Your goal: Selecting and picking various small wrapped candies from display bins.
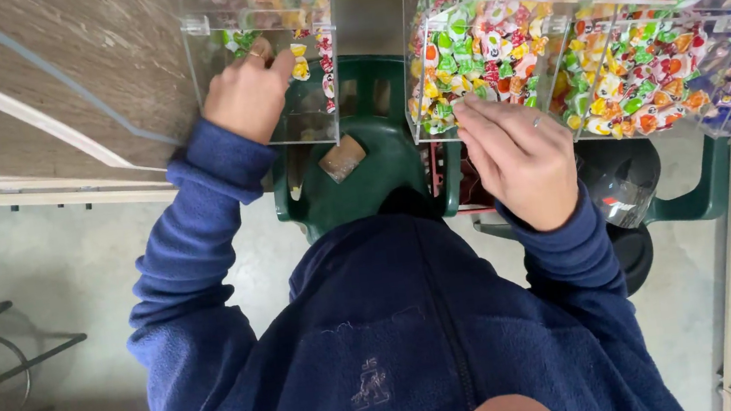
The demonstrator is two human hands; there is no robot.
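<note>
The left hand (pixel 247 92) is pressed against the front of a nearly empty clear bin (pixel 262 79), fingers curled, nothing seen held. At the full bin (pixel 496 59) to the right, the right hand (pixel 520 159) is pinched among wrapped candies (pixel 470 72); whether one is gripped cannot be told. A green chair (pixel 379 167) stands below.

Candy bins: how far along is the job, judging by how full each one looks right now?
Done: the middle clear bin looks well filled with wrapped candies. In hand: the left hand rests on the left clear bin, near the few candies in it; the right hand has its fingertips at the middle bin's lower front edge. Left: the left bin is mostly bare. Whether either hand holds a candy cannot be seen.
</note>
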